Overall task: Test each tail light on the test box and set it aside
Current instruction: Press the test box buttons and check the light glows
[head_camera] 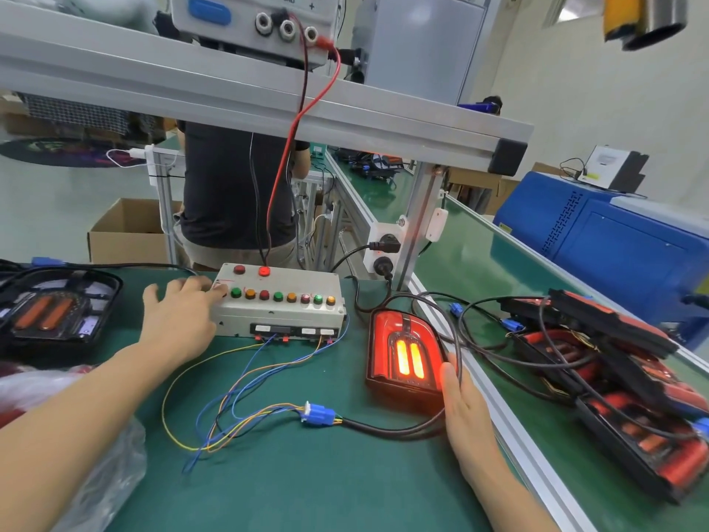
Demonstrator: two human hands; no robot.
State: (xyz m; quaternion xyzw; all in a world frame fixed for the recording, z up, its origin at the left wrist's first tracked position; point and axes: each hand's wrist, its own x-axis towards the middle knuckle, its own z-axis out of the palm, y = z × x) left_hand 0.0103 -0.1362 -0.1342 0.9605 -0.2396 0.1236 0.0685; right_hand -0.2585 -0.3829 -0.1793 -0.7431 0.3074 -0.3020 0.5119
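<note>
Now, L hand [180, 316] fingers extended, pressing on test box [280, 305] left end, R hand [464, 401] flat, ungripped, against lit tail light [403, 355] on green mat [291, 474], blue connector [318, 412] plugged nearby, tested lights [614, 385] piled right.

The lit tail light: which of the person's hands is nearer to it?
Right. The right hand rests against the lit tail light at its right edge; the left hand is far off, fingers at the test box.

left hand [180, 320] fingertips hide button, forearms cropped
</note>
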